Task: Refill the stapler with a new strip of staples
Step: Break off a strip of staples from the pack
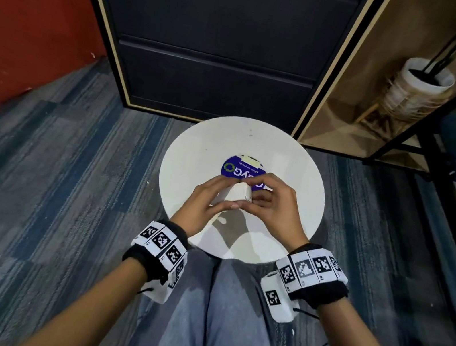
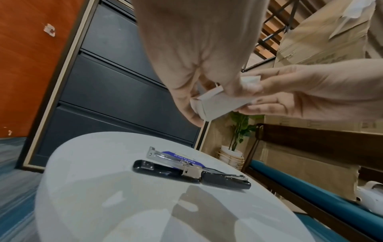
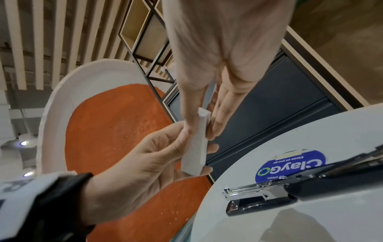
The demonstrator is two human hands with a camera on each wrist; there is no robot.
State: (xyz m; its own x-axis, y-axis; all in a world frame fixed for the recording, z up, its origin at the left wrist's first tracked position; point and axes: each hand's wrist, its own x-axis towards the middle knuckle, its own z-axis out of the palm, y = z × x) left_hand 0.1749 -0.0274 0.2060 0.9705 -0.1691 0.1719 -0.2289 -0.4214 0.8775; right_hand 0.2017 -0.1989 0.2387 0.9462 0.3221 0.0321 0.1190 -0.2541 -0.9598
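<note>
Hands: we find the left hand [image 1: 203, 203] gripping the staple box [image 1: 235, 196] by its body, the right hand [image 1: 277, 203] pinching its far end.
Location: box held clear above the round table [image 1: 194, 149]; stapler [image 2: 190, 170] lies opened flat on the table beneath, sticker [image 3: 290, 167] just beyond it.
Risk: we judge an abrupt pull could scatter or snap strips across the table.
Axis: box runs hand to hand; stapler's long axis lies roughly parallel, its magazine channel facing up.
</note>
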